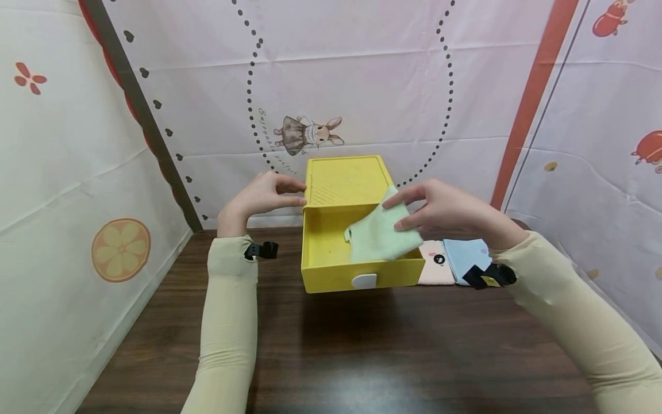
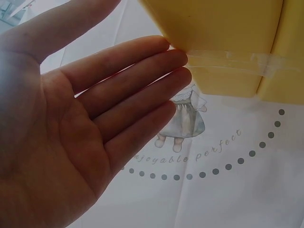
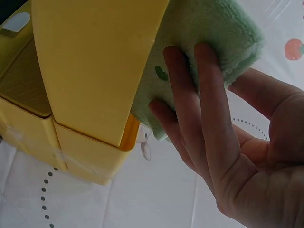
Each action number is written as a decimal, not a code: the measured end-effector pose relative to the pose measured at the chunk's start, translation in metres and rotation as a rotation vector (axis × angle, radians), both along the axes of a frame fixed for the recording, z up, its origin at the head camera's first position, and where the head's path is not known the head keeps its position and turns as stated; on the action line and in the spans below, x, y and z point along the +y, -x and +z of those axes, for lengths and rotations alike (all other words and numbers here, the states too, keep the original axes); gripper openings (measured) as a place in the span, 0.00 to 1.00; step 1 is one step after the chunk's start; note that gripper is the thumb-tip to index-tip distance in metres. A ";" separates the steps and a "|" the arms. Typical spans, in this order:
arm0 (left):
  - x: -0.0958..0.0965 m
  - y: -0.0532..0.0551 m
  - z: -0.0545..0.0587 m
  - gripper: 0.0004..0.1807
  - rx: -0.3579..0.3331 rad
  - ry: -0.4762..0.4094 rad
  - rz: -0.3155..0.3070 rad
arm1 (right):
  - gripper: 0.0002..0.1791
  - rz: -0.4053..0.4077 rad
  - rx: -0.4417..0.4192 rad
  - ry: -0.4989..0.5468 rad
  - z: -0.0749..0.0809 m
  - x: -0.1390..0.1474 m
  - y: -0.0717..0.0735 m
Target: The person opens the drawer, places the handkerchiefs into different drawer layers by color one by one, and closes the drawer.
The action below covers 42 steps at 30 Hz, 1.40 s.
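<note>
A small yellow box (image 1: 349,181) has its drawer (image 1: 333,280) pulled out toward me, a white tab on the front. My right hand (image 1: 442,208) pinches a folded pale green towel (image 1: 380,236) between thumb and fingers. The towel's lower part is inside the drawer, on the right side. In the right wrist view, the fluffy towel (image 3: 209,23) shows a dark green mark, with several fingers lying along it. My left hand (image 1: 264,194) is at the box's left side, fingertips against or very near it. Its fingers (image 2: 137,71) look straight in the left wrist view.
On the dark wooden table (image 1: 331,356), a pink folded cloth (image 1: 435,270) and a light blue one (image 1: 462,256) lie to the right of the drawer. A printed fabric sheet (image 1: 362,98) hangs behind the box and along both sides.
</note>
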State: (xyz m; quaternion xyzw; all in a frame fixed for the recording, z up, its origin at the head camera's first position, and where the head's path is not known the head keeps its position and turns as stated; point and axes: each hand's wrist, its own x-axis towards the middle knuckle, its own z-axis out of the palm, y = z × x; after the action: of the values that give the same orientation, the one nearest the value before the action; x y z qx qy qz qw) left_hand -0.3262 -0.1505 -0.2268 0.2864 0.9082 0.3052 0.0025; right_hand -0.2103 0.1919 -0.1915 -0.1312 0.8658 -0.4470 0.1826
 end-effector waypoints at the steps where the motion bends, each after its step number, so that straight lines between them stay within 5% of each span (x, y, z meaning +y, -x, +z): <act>1: 0.000 0.000 0.000 0.28 0.001 0.000 -0.001 | 0.26 0.001 -0.004 0.005 -0.001 0.000 0.001; 13: 0.000 0.000 0.001 0.29 -0.001 -0.001 -0.002 | 0.28 0.036 0.055 0.002 -0.008 -0.008 0.004; 23: 0.001 -0.002 0.002 0.28 0.010 0.010 -0.004 | 0.27 0.056 0.195 -0.149 -0.012 -0.014 0.005; 34: 0.001 -0.002 0.001 0.28 0.011 0.013 -0.007 | 0.28 0.047 0.141 -0.189 -0.009 -0.021 0.007; 42: 0.000 0.000 0.000 0.28 0.021 0.008 -0.024 | 0.26 0.076 0.191 -0.275 -0.011 -0.025 0.008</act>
State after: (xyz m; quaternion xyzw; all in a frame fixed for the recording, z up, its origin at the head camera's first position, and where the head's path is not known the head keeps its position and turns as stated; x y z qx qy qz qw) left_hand -0.3263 -0.1507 -0.2265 0.3004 0.9059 0.2986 -0.0020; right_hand -0.2187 0.1667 -0.2022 -0.1794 0.9266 -0.3027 0.1326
